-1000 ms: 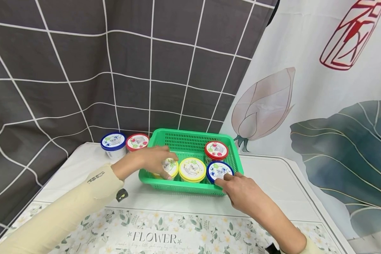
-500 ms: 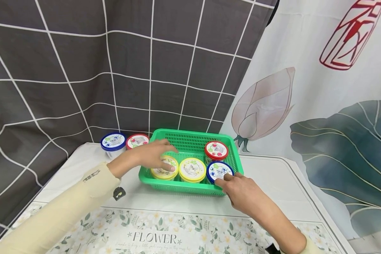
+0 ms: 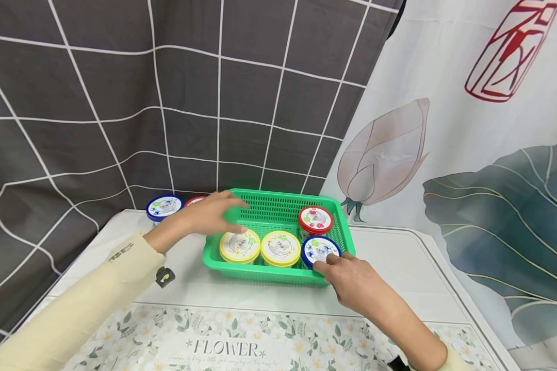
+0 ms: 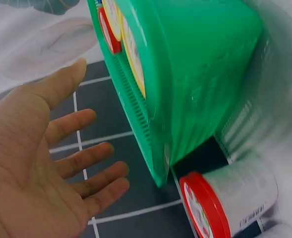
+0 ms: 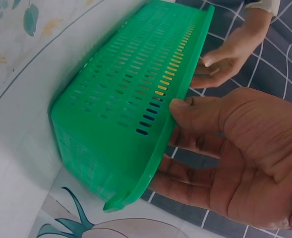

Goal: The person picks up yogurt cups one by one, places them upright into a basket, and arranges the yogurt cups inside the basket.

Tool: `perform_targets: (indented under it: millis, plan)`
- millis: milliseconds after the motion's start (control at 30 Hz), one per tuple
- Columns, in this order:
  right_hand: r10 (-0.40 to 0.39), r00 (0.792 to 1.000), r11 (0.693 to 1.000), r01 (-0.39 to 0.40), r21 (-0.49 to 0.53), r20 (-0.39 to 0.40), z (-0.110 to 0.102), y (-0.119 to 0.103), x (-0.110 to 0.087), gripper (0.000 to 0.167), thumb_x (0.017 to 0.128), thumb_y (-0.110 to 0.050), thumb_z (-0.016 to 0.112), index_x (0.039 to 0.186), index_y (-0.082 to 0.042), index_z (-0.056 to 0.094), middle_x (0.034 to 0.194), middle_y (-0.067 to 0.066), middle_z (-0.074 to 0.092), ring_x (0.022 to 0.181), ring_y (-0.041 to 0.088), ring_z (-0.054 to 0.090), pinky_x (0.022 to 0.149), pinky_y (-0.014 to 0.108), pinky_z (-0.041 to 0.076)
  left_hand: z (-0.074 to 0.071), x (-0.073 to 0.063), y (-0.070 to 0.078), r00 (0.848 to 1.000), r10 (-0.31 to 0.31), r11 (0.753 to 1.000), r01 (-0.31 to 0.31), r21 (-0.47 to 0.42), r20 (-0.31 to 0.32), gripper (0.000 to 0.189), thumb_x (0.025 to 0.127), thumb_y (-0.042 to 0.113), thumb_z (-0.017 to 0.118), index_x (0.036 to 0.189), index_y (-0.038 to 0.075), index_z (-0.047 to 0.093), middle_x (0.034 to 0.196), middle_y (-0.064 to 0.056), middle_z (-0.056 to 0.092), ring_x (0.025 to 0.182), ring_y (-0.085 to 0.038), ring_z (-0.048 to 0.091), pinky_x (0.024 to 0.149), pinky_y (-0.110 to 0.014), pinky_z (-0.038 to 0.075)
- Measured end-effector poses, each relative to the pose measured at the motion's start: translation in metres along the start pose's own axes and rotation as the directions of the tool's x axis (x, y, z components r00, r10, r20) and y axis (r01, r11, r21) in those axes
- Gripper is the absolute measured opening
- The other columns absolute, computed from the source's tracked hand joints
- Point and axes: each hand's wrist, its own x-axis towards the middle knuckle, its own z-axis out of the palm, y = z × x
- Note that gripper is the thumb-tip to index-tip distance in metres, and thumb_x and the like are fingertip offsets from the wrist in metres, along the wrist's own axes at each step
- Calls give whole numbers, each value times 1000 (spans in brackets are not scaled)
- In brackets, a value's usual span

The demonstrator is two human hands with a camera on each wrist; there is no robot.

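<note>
A green plastic basket stands on the table and holds several lidded tubs. Along its front are two yellow-lidded tubs and a blue-lidded tub; behind the blue one sits a red-lidded tub. My right hand grips the basket's front right rim, thumb outside and fingers over the inside, close to the blue lid. Over the basket's left end my left hand hovers with spread, relaxed fingers, holding nothing. Outside the basket on the left is another red-lidded tub, partly hidden by this hand in the head view.
A second blue-lidded tub stands at the table's back left. Dark checked cloth hangs right behind the table, and a white printed curtain at the right. A floral mat covers the front of the table.
My left hand has let go of the left yellow-lidded tub, rising and moving back and to the left. My right hand has stayed at the basket's rim.
</note>
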Motion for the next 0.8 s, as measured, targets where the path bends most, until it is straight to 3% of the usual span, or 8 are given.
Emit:
perform_targets:
  millis: [267, 500, 800]
  plan:
    - [3, 1000, 1000, -3, 8, 17, -1, 0, 1, 30, 96, -4, 86, 119, -21, 75, 99, 6, 74, 81, 22, 60, 64, 40, 62, -14, -5, -20, 997, -43, 999, 41, -26, -69, 65, 103, 47, 79, 157, 14, 65, 152, -25, 61, 139, -47, 59, 113, -71, 52]
    - [-5, 1000, 1000, 5, 0, 1, 0, 1, 1, 31, 95, -1, 85, 117, -20, 75, 98, 5, 72, 80, 22, 58, 61, 38, 59, -20, -7, -38, 994, -78, 997, 76, -32, -83, 65, 104, 44, 78, 157, 8, 65, 155, -29, 59, 149, -53, 53, 121, -74, 46]
    - [-20, 999, 1000, 19, -6, -27, 1, 1, 0, 36, 91, 6, 85, 116, -18, 75, 96, 5, 72, 78, 21, 55, 60, 35, 55, -27, -13, -59, 983, -148, 989, 145, -31, -112, 62, 104, 41, 76, 153, 4, 66, 153, -32, 59, 141, -53, 55, 109, -70, 57]
